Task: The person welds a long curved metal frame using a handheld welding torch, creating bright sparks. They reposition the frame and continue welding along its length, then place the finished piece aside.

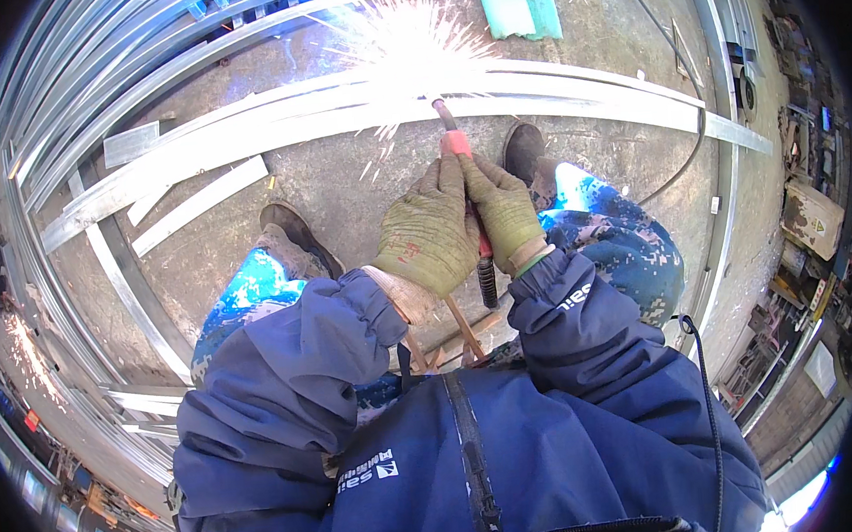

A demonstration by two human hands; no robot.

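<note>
At twelve o'clock, sparks (pixel 406 45) fly off the bar (pixel 278 130). Left hand (pixel 429 231) and right hand (pixel 504 211) curl fingers round the torch (pixel 456 143); slipping might burn the boot (pixel 523 148) at one o'clock.

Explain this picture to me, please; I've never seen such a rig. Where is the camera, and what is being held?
There's no robot here: a person is working. A fisheye camera on their head looks down, so straight edges bend near the rim and their navy jacket fills the bottom. The gloved left hand and right hand close together around a welding torch. Its tip points at long silvery metal bars running crosswise beyond the shoes, where glare and sparks hide the exact spot. Below is a concrete floor, with a turquoise piece near the top and more metal lengths at upper left.
</note>
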